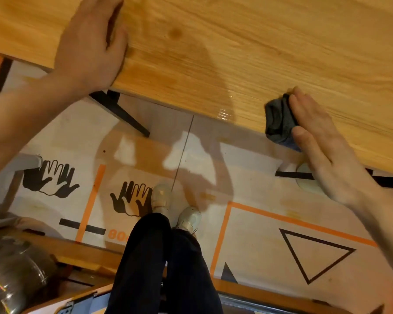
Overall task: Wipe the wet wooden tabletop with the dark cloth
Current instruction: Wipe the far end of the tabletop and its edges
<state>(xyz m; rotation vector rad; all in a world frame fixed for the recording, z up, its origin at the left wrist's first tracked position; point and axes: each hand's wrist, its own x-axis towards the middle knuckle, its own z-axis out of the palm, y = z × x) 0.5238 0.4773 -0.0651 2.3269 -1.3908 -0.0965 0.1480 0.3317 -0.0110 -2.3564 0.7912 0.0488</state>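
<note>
Right hand (322, 141) lying flat, fingers straight, pressing crumpled dark cloth (279, 121) at grainy wooden desk (236, 53) near edge; glossy, seemingly wet patch (225, 109) lying left. Left hand (93, 44) resting open, flat on desk.

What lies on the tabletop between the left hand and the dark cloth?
In the head view, only bare tabletop lies between the left hand and the dark cloth, with a glossy wet patch near the edge.

A floor covering (247, 223) printed with black handprints (51, 177), orange lines (90, 202) and a triangle outline (313, 254) is seen. A shiny metal duct (11, 273) lies at eight o'clock.
</note>
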